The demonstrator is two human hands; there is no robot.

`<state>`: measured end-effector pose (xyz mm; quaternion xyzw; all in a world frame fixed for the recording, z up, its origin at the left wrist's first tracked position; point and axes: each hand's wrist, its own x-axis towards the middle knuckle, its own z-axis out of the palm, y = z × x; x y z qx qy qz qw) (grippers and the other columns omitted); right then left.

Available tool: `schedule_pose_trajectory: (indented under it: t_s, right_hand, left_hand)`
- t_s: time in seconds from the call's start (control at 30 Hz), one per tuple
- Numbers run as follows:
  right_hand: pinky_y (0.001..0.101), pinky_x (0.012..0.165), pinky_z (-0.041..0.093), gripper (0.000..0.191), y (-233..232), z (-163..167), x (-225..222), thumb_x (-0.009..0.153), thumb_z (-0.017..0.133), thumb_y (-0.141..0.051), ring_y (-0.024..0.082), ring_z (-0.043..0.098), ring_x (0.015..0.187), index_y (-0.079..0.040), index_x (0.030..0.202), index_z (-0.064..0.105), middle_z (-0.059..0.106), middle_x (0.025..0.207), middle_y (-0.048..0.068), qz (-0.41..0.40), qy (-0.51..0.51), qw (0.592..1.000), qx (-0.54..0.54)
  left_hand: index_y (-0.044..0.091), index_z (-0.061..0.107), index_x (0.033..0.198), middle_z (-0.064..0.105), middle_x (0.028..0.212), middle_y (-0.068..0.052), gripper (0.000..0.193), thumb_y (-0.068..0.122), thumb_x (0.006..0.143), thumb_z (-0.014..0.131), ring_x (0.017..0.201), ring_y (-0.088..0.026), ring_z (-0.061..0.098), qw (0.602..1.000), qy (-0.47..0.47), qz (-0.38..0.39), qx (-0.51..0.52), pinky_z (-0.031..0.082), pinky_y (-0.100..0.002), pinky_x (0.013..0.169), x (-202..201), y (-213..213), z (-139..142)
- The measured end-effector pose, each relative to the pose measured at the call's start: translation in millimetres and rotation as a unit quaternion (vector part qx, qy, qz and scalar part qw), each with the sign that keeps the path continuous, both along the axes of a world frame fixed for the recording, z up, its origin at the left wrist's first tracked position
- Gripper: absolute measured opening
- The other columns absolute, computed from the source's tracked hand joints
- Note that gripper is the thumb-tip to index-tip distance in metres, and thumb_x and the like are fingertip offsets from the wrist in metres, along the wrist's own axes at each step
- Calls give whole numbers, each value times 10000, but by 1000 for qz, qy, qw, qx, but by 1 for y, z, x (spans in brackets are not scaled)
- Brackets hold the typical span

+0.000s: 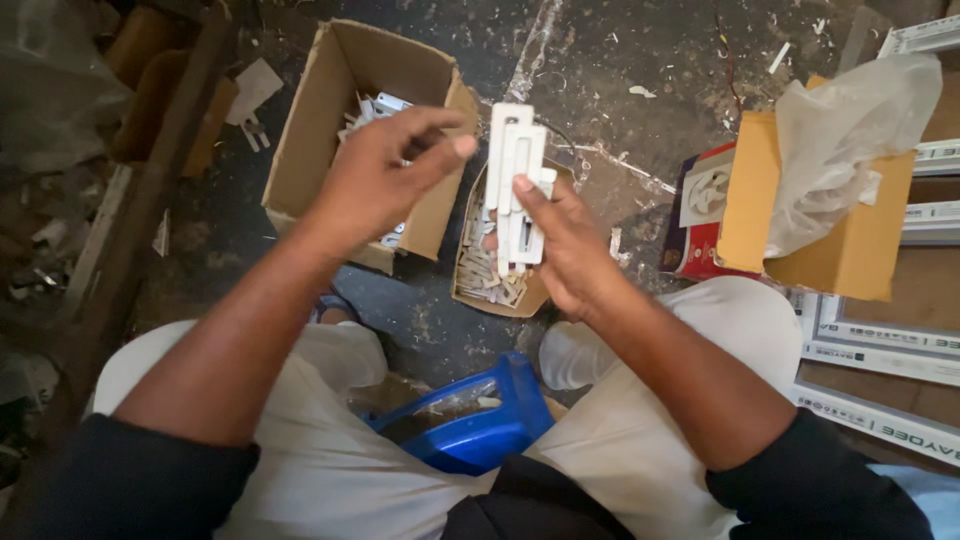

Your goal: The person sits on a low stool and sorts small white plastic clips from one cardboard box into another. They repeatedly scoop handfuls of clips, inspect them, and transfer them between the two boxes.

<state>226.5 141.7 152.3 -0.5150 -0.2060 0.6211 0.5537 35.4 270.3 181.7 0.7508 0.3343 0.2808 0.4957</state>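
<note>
Right hand (pixel 565 245): you gripped the white slotted plastic pieces (pixel 518 190).
Left hand (pixel 385 170): you held it loosely curled, empty, beside them.

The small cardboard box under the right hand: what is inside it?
The small cardboard box holds a loose heap of small pale plastic pieces. The right hand and the white plastic fittings it holds cover the box's middle and right side, so the contents there cannot be seen.

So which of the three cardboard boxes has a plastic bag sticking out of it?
The yellow-brown box on the right, with a crumpled clear bag on top. The other two boxes hold small white parts.
</note>
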Motion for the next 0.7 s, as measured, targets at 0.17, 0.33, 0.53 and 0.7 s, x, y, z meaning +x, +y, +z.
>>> schedule_pose_trajectory:
  t_s: [0.17, 0.33, 0.53, 0.7]
  right_hand:
    - [329, 535, 619, 362, -3, -3, -5, 1004, 652, -364, 166, 706, 669, -95, 1241, 600, 683, 921, 68, 54, 12, 998, -22]
    - [328, 524, 616, 392, -2, -2, -7, 977, 660, -367, 170, 707, 657, -96, 1254, 602, 675, 922, 47, 66, 7, 997, -47]
    - [311, 502, 589, 400, -3, 0, -8, 973, 657, -376, 171, 710, 672, -99, 1253, 586, 677, 925, 51, 79, 0, 996, -38]
    - [314, 514, 586, 378, -3, 5, -5, 993, 654, -376, 169, 707, 687, -86, 1225, 586, 672, 925, 61, 65, 0, 997, -31]
  left_hand:
    - [18, 725, 1170, 740, 924, -23, 287, 240, 989, 722, 773, -50, 636, 983, -90, 9, -159, 525, -237, 679, 20, -3, -18]
    - [56, 707, 1086, 737, 920, 3, 181, 211, 993, 712, 803, -48, 688, 966, -118, 51, -223, 540, -230, 675, 11, 3, -18]
    - [106, 677, 1088, 730, 950, 9, 117, 180, 999, 694, 774, -86, 691, 953, -168, 129, -217, 551, -256, 651, -4, 26, -8]
    - [88, 692, 1136, 744, 978, -13, 141, 169, 1020, 688, 819, -97, 693, 959, -132, 174, -181, 559, -269, 678, -31, 57, -11]
